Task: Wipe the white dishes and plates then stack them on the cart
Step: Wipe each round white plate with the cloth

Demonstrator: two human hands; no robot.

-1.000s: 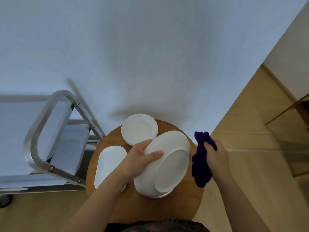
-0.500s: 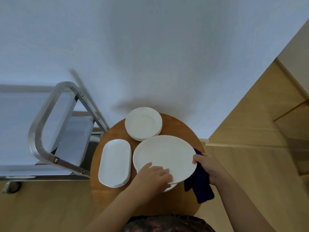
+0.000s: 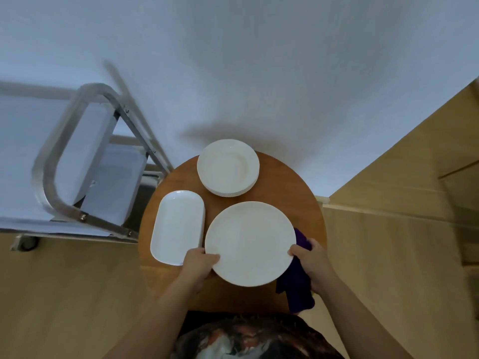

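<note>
A large round white plate (image 3: 250, 242) lies face up and level over the near part of the round wooden table (image 3: 293, 187). My left hand (image 3: 198, 263) grips its near-left rim. My right hand (image 3: 309, 257) grips the right rim together with a dark purple cloth (image 3: 296, 286) that hangs below the hand. A stack of smaller round white plates (image 3: 228, 167) stands at the table's far side. White oblong dishes (image 3: 177, 226) lie stacked on the left. The metal cart (image 3: 85, 161) stands left of the table.
A white wall rises just behind the table and cart. The cart's tubular handle (image 3: 49, 182) and a caster (image 3: 26, 243) are close to the table's left edge. Wooden floor lies on both sides, with a wooden panel (image 3: 425, 177) at the right.
The plate was tilted bottom-up in my left hand a second ago; it now lies level and face up, held by both hands. My right hand with the cloth moved onto the rim.
</note>
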